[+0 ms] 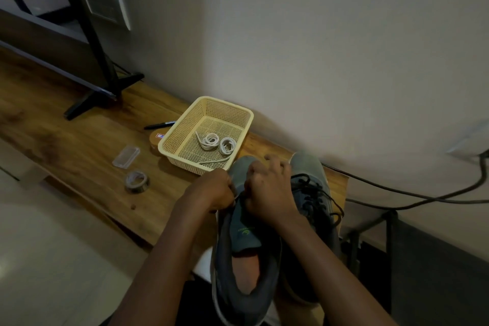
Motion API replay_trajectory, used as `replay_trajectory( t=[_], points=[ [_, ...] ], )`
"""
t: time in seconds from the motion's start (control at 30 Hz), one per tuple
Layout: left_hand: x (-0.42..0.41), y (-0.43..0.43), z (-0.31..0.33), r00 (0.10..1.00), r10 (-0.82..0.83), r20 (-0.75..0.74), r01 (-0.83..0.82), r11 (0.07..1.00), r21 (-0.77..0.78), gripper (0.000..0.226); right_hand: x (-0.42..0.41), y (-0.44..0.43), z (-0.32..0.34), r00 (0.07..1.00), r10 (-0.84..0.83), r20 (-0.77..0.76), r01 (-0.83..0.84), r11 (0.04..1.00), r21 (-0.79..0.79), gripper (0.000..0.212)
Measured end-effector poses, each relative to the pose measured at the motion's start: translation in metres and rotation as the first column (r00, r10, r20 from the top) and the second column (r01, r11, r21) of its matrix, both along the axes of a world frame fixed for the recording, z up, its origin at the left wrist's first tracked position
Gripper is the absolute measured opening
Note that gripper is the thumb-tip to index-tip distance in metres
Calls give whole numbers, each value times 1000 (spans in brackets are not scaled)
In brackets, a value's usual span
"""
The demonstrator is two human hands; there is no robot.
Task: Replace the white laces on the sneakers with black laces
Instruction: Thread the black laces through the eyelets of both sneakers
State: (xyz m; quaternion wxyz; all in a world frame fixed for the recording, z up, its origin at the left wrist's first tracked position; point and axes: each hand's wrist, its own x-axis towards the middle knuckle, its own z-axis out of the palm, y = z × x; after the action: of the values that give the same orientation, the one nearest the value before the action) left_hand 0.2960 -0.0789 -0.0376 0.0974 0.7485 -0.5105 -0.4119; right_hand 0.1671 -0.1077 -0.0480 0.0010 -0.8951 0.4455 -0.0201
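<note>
Tongue of the left sneaker [246,239]: a small green mark [244,232] with a row of tiny green letters beside it (too small and dim to read).
Round brown box [154,143], tucked under the left side of the basket [205,100]: a white sticker [160,136] with red and blue print on it; the words are too blurry to make out.
Tape roll [137,181], on the table left of the sneakers: pale marks inside the ring, and I cannot tell if they are letters.
Words or numbers that can really be read: none.
</note>
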Motion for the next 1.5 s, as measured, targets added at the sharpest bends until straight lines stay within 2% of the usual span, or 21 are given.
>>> replay_trajectory(
  t=[0.1, 0.27, 0.37, 0.5, 0.63, 1.0, 1.1, 1.3, 1.5],
  points=[
    [2, 0, 2, 1000, -18, -11, 18, 1000, -20, 28, 4, 2, -4, 1000, 20, 19, -20, 1000, -21, 17],
    [3, 0, 0, 999, -43, -28, 42, 998, -38, 24, 10, 2, -11, 996, 25, 87, -21, 999, -47, 26],
    [3, -1, -2, 999, -48, -7, 48, 998, -32, 27, 7, 1, -15, 994, 2, 111, -2, 1000, -1, 11],
    [4, -1, -4, 996, -63, -70, 62, 998, -11, 27, -1, -2, -19, 984, -51, 169, 45, 998, 39, 19],
    [7, -1, -6, 990, -67, -122, 67, 998, -1, 21, 3, 2, -21, 978, -83, 192, 70, 995, 76, 18],
    [7, -3, -9, 993, -76, -89, 77, 997, 17, 5, 2, 5, -27, 959, -139, 245, 109, 985, 135, 19],
    [9, -3, -12, 994, -23, -111, 26, 999, 26, 23, 1, 2, -25, 942, -179, 283, 129, 974, 185, 16],
    [10, -5, -14, 988, 10, -156, -4, 999, 43, 24, -1, -2, -23, 922, -210, 326, 137, 963, 232, 15],
    [9, -3, -11, 993, -44, -112, 46, 999, 16, 10, 2, 1, -26, 945, -166, 283, 128, 981, 148, 16]
  ],
)
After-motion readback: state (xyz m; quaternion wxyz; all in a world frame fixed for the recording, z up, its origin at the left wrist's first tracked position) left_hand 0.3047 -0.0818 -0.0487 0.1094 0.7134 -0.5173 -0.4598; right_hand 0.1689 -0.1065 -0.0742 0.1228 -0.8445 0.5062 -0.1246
